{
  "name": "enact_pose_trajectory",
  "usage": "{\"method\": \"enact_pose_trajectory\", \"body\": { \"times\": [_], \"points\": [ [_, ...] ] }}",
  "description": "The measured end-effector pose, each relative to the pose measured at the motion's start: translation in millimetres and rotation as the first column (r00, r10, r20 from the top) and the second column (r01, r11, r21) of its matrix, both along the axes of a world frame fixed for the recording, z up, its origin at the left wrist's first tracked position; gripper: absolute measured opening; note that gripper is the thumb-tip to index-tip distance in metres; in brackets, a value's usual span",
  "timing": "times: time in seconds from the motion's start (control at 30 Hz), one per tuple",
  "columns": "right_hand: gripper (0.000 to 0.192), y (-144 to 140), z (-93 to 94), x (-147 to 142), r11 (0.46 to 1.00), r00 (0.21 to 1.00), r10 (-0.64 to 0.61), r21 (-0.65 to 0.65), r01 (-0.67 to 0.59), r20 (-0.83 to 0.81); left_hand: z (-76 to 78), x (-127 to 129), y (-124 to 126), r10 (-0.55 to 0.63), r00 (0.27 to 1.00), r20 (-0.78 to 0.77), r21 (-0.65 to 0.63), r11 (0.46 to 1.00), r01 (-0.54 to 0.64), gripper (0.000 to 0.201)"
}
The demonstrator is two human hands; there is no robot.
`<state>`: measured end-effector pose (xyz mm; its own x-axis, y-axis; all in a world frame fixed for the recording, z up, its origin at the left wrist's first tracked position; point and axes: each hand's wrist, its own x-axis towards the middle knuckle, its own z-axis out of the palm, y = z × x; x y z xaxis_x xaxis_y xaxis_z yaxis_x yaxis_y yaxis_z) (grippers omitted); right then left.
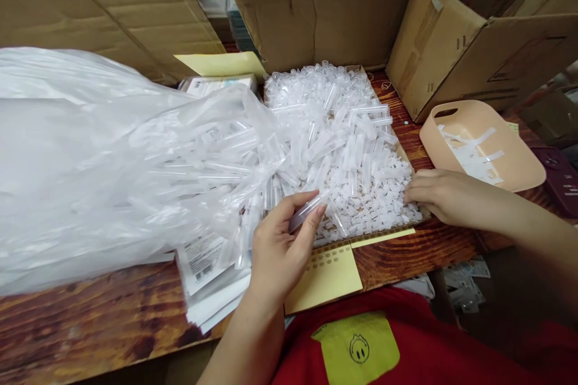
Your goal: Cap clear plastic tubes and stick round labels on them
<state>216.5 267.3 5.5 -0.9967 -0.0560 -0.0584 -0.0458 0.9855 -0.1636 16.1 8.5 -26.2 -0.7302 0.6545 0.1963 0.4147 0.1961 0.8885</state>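
The left hand [280,240] is raised just above the near edge of the bench [90,319], its thumb and fingers pinching a single clear plastic tube [307,210] that lies slanted between the fingertips, one end pointing up and to the right. The tube is lifted clear of the pile of clear tubes [334,138] just beyond it, which is heaped over a flat perforated cardboard tray [361,236] in the middle of the bench.

The right hand [440,195] rests palm down at the right front corner of that tray, its fingers lightly curled and touching the edge of the pile; it grips nothing that can be seen. The two hands are well apart, with the near part of the pile between them.

To the left, a large crumpled clear plastic bag [99,156] with more tubes inside spills toward the pile, its mouth touching the loose tubes. Under the bag's near edge lie white labelled packets [203,264], and a yellow perforated sheet [327,277] sticks out from beneath the tray just beside the left wrist.

To the right of the tray stands a beige plastic basket [519,174] holding white paper strips [474,153]. Cardboard boxes [478,36] stand along the back of the bench. A red garment [406,343] with a yellow patch shows at the lower edge.
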Motion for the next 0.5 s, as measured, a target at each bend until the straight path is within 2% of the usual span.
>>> {"method": "enact_pose_trajectory", "body": {
  "times": [0.07, 0.13, 0.3, 0.4, 0.5],
  "points": [
    [0.027, -1, -0.5, -4, 0.996, 0.998, 0.052, 0.07, -0.055, 0.047, -0.3, 0, 0, 0.0, 1.0, 0.0, -0.002, 1.0, 0.0, 0.022],
    [0.026, -1, -2.8, -6, 0.992, 0.994, 0.086, 0.086, -0.091, 0.065, -0.5, 0, 0, 0.008, 1.0, -0.002, -0.006, 1.0, -0.008, 0.023],
    [0.021, 7, -2.8, -4, 0.994, 0.993, 0.101, -0.049, -0.098, 0.059, -0.3, 0, -1, 0.007, 1.0, 0.005, 0.002, 1.0, -0.007, 0.022],
    [0.018, 8, 7.6, -6, 0.994, 0.998, 0.043, -0.102, -0.047, -0.04, -0.8, 0, 0, -0.009, 1.0, -0.006, -0.005, 1.0, 0.009, 0.021],
    [0.014, -1, 16.5, -17, 0.996, 0.97, 0.064, -0.045, -0.077, -0.235, -2.2, 0, 0, -0.031, 1.0, 0.0, -0.013, 0.999, 0.031, 0.02]
  ]
}}
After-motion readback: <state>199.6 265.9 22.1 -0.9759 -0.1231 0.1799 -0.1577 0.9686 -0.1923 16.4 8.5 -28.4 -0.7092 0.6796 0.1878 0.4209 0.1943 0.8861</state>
